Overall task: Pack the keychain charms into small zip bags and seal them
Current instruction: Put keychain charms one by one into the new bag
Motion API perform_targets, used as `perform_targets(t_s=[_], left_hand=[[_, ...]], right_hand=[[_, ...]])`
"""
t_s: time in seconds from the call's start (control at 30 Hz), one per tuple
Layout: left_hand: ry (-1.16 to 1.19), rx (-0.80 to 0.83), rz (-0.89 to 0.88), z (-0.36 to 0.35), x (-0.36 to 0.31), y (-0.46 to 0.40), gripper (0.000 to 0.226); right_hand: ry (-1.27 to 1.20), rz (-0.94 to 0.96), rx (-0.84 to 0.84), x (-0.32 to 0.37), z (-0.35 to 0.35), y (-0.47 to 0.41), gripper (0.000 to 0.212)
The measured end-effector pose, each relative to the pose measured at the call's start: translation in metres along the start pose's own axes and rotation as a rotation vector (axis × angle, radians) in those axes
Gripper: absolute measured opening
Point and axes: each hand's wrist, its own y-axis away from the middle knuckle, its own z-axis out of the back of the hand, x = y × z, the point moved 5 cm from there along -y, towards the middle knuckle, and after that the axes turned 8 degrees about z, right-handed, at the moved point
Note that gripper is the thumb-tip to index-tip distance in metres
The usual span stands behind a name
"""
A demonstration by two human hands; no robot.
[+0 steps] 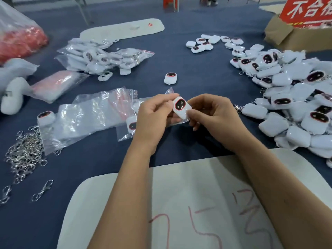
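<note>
Both hands hold one white charm point(181, 107) with a black, red-rimmed face above the blue table. My left hand point(155, 115) pinches its left side, where a small clear zip bag point(170, 92) sticks up behind the charm. My right hand point(213, 112) pinches the charm's right and lower edge. Whether the charm is inside the bag is unclear. A large heap of loose charms point(291, 105) lies at the right. Empty zip bags point(89, 115) lie at the left, and a pile of bagged charms point(100, 58) sits farther back.
A lone charm point(170, 78) lies mid-table. Metal clasps point(25, 153) are heaped at the near left. A white board with red writing point(179, 203) lies under my forearms. A cardboard box with a red sign point(296, 31) stands at the far right, a red-filled plastic bag point(18, 36) far left.
</note>
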Motion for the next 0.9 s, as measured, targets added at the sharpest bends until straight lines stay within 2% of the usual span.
perform_targets(t_s=[0.07,0.17,0.5,0.7,0.8,0.9], left_hand=[[-0.007,-0.035,0.011,0.003,0.001,-0.002,0.028],[-0.037,-0.064,0.017,0.004,0.003,-0.005,0.025],[0.044,-0.022,0.076,0.001,0.005,-0.008,0.025],[0.137,-0.012,0.084,0.002,0.002,-0.008,0.02],[0.136,0.073,0.009,0.002,-0.001,-0.006,0.011],[0.089,0.16,-0.094,0.0,-0.003,-0.004,0.016]], right_hand=[[-0.021,-0.018,0.003,0.0,-0.001,0.001,0.005],[-0.048,-0.034,0.013,0.001,-0.002,0.002,0.011],[-0.057,-0.014,0.056,0.007,-0.004,0.004,0.028],[-0.021,0.009,0.038,0.002,-0.003,0.002,0.016],[0.004,0.014,0.021,-0.001,-0.004,0.0,0.01],[-0.012,0.013,-0.001,-0.003,-0.003,-0.001,0.006]])
